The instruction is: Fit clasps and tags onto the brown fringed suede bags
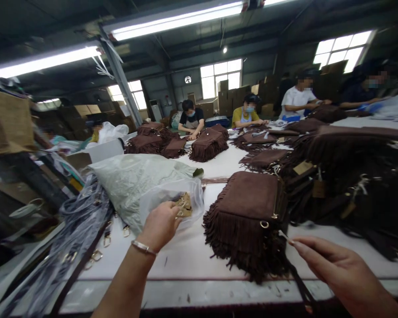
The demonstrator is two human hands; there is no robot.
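Note:
My left hand (162, 225) reaches into the mouth of a clear plastic bag (152, 198), its fingers closed at the edge of several brown paper tags (185, 205) with pale strings. How much of a tag it grips is partly hidden. My right hand (331, 260) pinches a thin, pale strip (285, 237) between thumb and forefinger; its exact kind is too small to make out. The strip's tip is beside a stack of dark brown fringed handbags (248, 198), which shows a zipper and a gold ring on its right side.
A large pale green sack (129, 181) lies behind the plastic bag. Plastic-wrapped straps with gold clasps (82, 225) lie at left. More fringed handbags (361, 163) are piled at right, and others (208, 143) farther back. Several co-workers (190, 119) work across the white table (182, 265).

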